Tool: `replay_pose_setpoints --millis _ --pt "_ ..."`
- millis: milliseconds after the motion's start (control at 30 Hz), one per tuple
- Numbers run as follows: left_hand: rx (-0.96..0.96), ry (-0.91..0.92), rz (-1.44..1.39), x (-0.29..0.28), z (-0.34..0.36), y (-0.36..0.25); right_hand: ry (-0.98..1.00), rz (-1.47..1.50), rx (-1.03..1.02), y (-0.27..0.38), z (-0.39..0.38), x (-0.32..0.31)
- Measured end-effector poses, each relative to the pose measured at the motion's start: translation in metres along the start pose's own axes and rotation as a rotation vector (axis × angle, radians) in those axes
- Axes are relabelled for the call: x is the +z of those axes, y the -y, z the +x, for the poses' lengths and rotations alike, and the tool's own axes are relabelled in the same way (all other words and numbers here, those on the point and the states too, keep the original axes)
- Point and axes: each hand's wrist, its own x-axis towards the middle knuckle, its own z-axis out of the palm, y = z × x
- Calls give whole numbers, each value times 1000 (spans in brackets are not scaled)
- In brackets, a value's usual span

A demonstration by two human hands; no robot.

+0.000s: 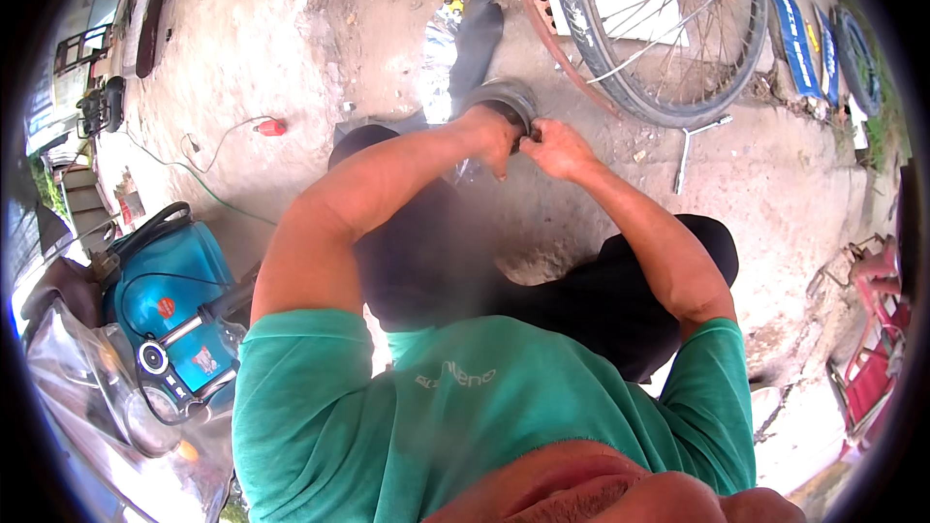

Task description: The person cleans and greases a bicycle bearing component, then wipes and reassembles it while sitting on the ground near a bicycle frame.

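Note:
Between my knees I hold a dark grey, rounded, rubber-looking roll (513, 97); its exact kind is hard to make out. My left hand (492, 138) is wrapped around its near side, thumb pointing down. Close beside it, my right hand (562, 148) pinches the roll's right edge with thumb and fingers, and the knuckles hide the spot gripped. Just beyond the roll, a dark grey limp strip (478, 34) lies on the ground alongside a shiny clear plastic wrapper (439, 63).
A bicycle wheel (668, 116) stands at the upper right, with a Y-shaped wrench (682, 165) below it. A blue case (165, 281) and a gauge with a metal tube (153, 356) are at left. A red plug (272, 127) and cord lie on the rough floor (262, 48).

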Motion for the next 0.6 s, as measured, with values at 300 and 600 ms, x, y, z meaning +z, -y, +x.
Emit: replay_pose_setpoints --millis 300,600 --pt "-10 31 31 -7 -3 -8 84 -39 48 4 -2 -8" --pt "-83 -280 -75 18 -9 -1 -24 41 -5 5 0 -4"
